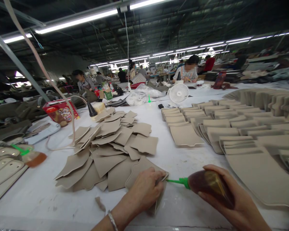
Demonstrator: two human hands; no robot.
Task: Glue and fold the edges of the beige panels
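Observation:
My right hand [226,195] is closed round a squeeze bottle [210,186] of dark amber liquid, tilted on its side. Its thin green nozzle points left, the tip at the edge of a taupe cut piece [144,165]. Over that piece bends my left hand [148,186], fingers curled and gripping it near the edge; part of the piece is hidden beneath the hand. Directly behind lies a loose heap of similar taupe pieces [120,134]. To the right, more pieces [250,154] are laid out in overlapping rows.
On the white table [178,163] a second green-tipped bottle [33,157] lies at left, near pale straps [4,176]. Farther back are a red box [71,109], a black cone [91,109], a white fan [178,93] and clear plastic [139,94]. A co-worker [188,70] sits beyond.

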